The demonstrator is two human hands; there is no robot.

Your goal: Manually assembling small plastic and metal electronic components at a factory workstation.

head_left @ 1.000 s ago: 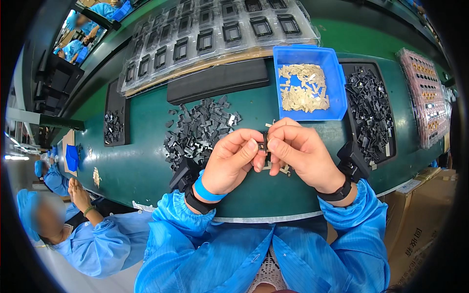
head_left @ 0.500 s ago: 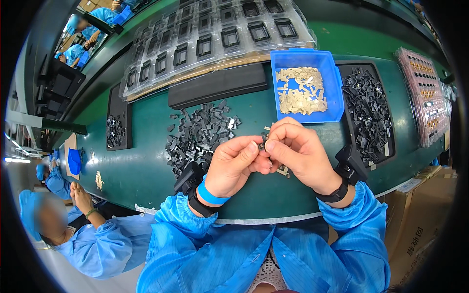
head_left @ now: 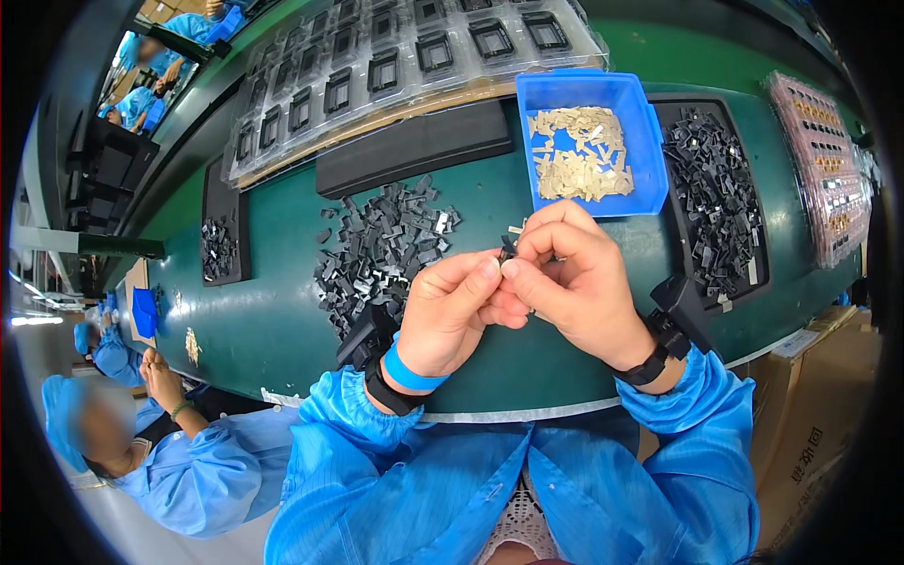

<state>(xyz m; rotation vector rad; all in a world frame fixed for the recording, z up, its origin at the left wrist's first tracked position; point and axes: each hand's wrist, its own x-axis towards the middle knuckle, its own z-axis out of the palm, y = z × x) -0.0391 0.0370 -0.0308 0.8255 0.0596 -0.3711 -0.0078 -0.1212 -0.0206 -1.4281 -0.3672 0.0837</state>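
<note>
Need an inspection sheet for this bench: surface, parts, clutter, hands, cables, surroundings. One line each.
Surface: green tabletop, shiny, pale strip along the near edge.
Job's things: small black part at the fingertips, partly hidden; heap of black parts loose on the table; blue bin holding pale strips; black parts in the right-hand tray.
Clutter: small pale pile at far left; black block behind the heap.
Hands: left hand and right hand meet, both pinching the small black part.
Cables: nothing seen.
Surroundings: co-worker in blue at left; cardboard box at right.
</note>
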